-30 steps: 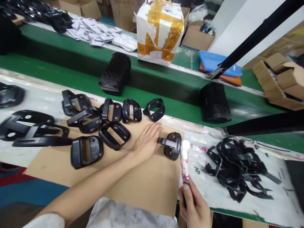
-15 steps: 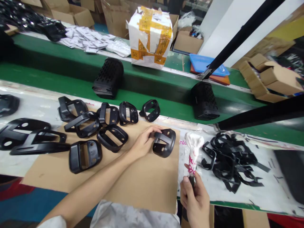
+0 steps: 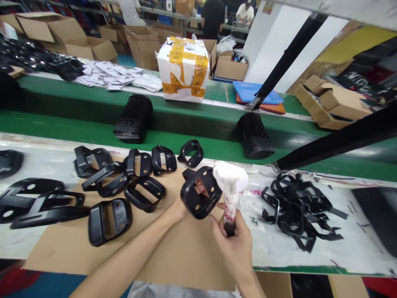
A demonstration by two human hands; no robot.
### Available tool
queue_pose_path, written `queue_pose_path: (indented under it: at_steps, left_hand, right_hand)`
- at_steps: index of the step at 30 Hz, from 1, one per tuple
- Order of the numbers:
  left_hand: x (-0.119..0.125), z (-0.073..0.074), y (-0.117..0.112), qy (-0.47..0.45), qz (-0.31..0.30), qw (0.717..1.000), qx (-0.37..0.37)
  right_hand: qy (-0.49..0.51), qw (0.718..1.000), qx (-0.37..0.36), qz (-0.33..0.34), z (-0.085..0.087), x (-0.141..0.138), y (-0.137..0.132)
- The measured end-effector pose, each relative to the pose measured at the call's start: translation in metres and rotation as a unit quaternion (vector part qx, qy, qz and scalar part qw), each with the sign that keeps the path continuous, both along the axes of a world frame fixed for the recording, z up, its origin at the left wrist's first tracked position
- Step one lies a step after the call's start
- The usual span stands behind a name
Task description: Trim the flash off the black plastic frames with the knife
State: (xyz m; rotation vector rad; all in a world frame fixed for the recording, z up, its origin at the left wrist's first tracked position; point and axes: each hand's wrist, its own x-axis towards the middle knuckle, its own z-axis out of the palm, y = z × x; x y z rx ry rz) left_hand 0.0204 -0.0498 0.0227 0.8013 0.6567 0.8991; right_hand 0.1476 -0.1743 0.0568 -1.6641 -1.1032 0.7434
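Note:
My left hand [image 3: 180,210] is closed on a black plastic frame part [image 3: 201,192] with a bar across it, held above the cardboard sheet [image 3: 186,260]. Its fingers show partly through the part's opening. My right hand [image 3: 234,240] grips the dark handle of a mallet-like tool [image 3: 231,178]. The tool's head is wrapped in white, and pink marks run down its neck. That white head stands right beside the frame part, overlapping its right edge in view; I cannot tell whether they touch. Several similar black frame parts [image 3: 144,193] lie to the left on the cardboard and bench.
A heap of thin black strips and loops [image 3: 305,211] lies on the right of the white-covered bench. Two perforated black housings [image 3: 135,118] stand on the green conveyor [image 3: 186,142]. A taped white box [image 3: 182,68] and a blue tray [image 3: 257,92] sit behind. Dark posts slant at right.
My left hand has turned the frame part so its opening faces me. My right hand has brought the mallet-like tool up and left, beside the part. The view has tilted upward.

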Motion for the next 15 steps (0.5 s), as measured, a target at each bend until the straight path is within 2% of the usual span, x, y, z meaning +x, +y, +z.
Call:
queue_pose_path:
  at_steps: [2,4,8,12,15]
  left_hand:
    - [-0.001,-0.011,-0.003,0.005,-0.024,1.0,0.006]
    - [-0.004,-0.014,-0.005,0.022,-0.027,0.999,0.024]
    - [-0.012,0.0,-0.006,0.05,-0.054,0.996,0.051]
    - [-0.018,0.014,-0.003,-0.023,-0.151,0.986,0.07]
    - [-0.021,0.019,-0.001,-0.04,-0.184,0.976,0.112]
  right_hand:
    - [-0.015,1.0,0.004,0.008,-0.007,0.001,0.007]
    - [-0.023,1.0,0.004,0.002,-0.011,0.002,0.012]
    - [-0.001,1.0,-0.008,-0.021,-0.008,0.007,0.016]
    - [0.04,0.998,-0.009,-0.05,-0.001,0.011,0.015]
    - [0.053,0.996,-0.004,-0.069,0.0,0.013,0.014]
